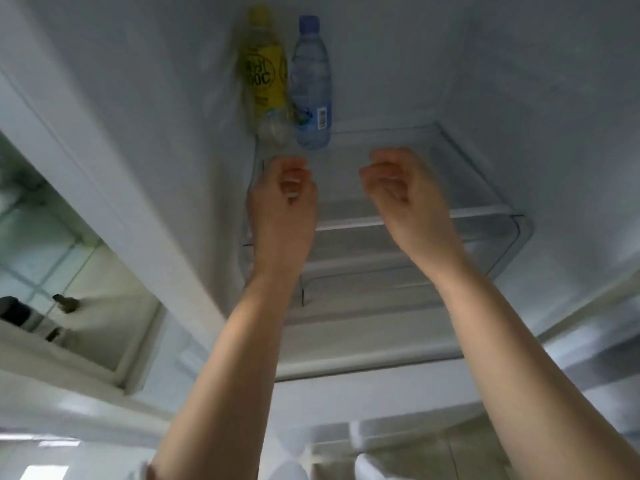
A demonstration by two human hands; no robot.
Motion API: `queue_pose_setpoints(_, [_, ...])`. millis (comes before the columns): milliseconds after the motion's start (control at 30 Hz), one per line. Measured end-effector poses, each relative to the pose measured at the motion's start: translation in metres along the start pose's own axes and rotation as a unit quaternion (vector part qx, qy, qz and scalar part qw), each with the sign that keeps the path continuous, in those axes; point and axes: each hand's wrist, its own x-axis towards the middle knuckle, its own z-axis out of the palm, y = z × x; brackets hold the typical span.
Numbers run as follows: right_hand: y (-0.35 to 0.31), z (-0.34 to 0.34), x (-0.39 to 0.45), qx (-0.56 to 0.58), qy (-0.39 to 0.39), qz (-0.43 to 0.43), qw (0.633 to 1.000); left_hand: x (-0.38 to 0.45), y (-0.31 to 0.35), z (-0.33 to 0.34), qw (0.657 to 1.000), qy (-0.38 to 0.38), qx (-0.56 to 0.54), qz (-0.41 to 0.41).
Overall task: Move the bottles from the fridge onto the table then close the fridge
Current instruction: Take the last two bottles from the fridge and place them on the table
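Reaching into the open fridge, both bare hands have their fingers curled inward and grip nothing. The left hand (282,202) hangs just short of the yellow drink bottle (265,69), its knuckles near the bottle's base but apart from it. The right hand (398,192) sits beside the left at about the same height, with a clear gap between the two, and the clear water bottle with a blue cap (310,86) stands beyond that gap, nearer the left hand. The two bottles stand upright and touching side by side, the yellow one to the left of the water bottle, at the back left corner of the clear fridge shelf (485,188) that lies under both hands. Below the wrists run further shelf edges and a white rail. Off to the left of the left forearm, past the white fridge wall (121,140), a blurred room with dark objects shows.
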Motion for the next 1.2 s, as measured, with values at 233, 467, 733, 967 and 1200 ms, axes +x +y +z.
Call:
queue_pose_setpoints(233, [0.004, 0.026, 0.074, -0.023, 0.030, 0.020, 0.999, 0.068, -0.013, 0.034, 0.994, 0.099, 0.000, -0.050])
queue_pose_setpoints(467, [0.020, 0.049, 0.141, -0.028, -0.001, 0.026, 0.999, 0.126, -0.033, 0.058, 0.986, 0.122, -0.003, -0.117])
queue_pose_setpoints(733, [0.034, 0.068, 0.189, -0.029, -0.073, 0.067, 0.995, 0.157, -0.051, 0.071, 0.987, 0.137, 0.007, -0.089])
queue_pose_setpoints(967, [0.050, 0.073, 0.201, 0.001, -0.110, 0.071, 0.991, 0.184, -0.067, 0.076, 0.989, 0.115, 0.024, -0.086])
queue_pose_setpoints(1200, [0.072, 0.099, 0.238, -0.037, -0.145, 0.062, 0.987, 0.189, -0.077, 0.082, 0.988, 0.144, 0.008, -0.049])
